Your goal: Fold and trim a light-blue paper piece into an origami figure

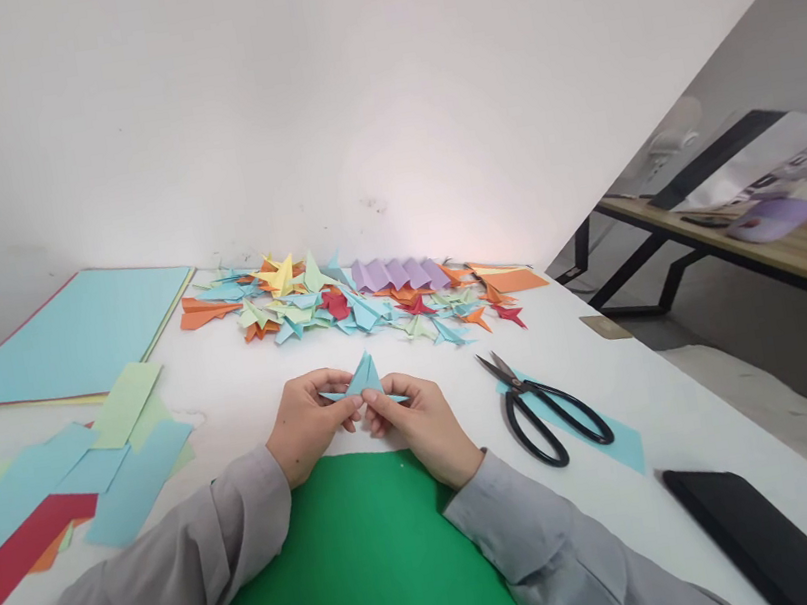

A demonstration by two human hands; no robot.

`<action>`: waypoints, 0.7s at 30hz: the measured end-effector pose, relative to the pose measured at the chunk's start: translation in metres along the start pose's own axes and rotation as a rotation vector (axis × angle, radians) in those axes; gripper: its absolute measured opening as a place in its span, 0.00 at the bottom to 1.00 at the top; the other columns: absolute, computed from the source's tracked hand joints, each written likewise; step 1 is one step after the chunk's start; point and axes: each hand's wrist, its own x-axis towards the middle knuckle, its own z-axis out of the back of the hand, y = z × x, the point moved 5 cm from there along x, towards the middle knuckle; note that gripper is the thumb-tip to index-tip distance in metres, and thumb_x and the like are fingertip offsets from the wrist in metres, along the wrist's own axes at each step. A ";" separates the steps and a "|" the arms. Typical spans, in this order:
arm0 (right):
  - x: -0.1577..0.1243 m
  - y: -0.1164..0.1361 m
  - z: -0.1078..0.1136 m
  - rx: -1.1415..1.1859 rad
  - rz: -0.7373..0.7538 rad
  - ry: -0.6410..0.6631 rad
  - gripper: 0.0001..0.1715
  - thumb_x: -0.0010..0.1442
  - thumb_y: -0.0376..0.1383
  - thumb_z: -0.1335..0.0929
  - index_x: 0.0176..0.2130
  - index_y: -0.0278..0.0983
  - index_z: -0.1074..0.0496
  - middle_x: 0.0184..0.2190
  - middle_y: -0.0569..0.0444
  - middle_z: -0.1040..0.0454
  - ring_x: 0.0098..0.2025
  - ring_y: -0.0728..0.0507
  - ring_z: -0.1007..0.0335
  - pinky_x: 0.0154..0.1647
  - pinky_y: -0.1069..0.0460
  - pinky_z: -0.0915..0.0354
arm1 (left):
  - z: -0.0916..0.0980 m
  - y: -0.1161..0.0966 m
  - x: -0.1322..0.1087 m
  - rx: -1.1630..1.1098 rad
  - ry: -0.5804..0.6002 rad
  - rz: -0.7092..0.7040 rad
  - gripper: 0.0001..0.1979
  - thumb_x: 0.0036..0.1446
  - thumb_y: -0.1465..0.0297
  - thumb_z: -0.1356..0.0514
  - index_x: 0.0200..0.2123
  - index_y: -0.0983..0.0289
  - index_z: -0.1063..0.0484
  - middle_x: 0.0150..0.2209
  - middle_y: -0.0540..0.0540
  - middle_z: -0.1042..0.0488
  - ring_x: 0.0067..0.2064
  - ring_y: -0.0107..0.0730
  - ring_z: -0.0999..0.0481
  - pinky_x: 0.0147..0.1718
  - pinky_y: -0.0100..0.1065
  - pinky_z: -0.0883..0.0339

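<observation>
A small folded blue paper piece (pixel 363 379) was held between both hands just above the white table (pixel 662 405), at the far edge of a green sheet (pixel 366 561). The left hand (pixel 308 426) pinched its left side with closed fingers (pixel 349 407); the right hand (pixel 422 426) gripped its right side likewise. Black scissors (pixel 545 408) were laid to the right on a blue strip (pixel 622 447). A pile of folded coloured figures (pixel 358 299) was heaped beyond, and cut paper strips (pixel 59 485) were spread to the left.
</observation>
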 end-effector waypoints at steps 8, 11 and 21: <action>0.003 0.000 0.000 0.015 0.029 -0.012 0.18 0.48 0.47 0.28 0.23 0.34 0.29 0.18 0.57 0.28 0.19 0.51 0.35 0.22 0.55 0.36 | 0.004 0.003 0.001 0.019 -0.050 -0.007 0.13 0.37 0.73 0.34 0.30 0.69 0.29 0.21 0.47 0.30 0.17 0.21 0.33 0.19 0.27 0.39; 0.004 0.000 0.002 0.047 0.027 -0.042 0.19 0.49 0.47 0.28 0.23 0.34 0.29 0.16 0.57 0.29 0.18 0.52 0.36 0.22 0.55 0.37 | 0.002 0.003 0.002 -0.001 -0.017 -0.006 0.14 0.40 0.72 0.34 0.33 0.69 0.29 0.16 0.46 0.31 0.19 0.23 0.32 0.22 0.27 0.37; 0.002 0.002 0.005 0.108 0.027 -0.054 0.19 0.45 0.45 0.26 0.20 0.34 0.32 0.15 0.59 0.31 0.16 0.53 0.39 0.18 0.57 0.41 | -0.002 0.000 0.000 -0.009 0.057 -0.016 0.13 0.40 0.72 0.35 0.33 0.69 0.29 0.16 0.47 0.30 0.18 0.23 0.33 0.21 0.28 0.37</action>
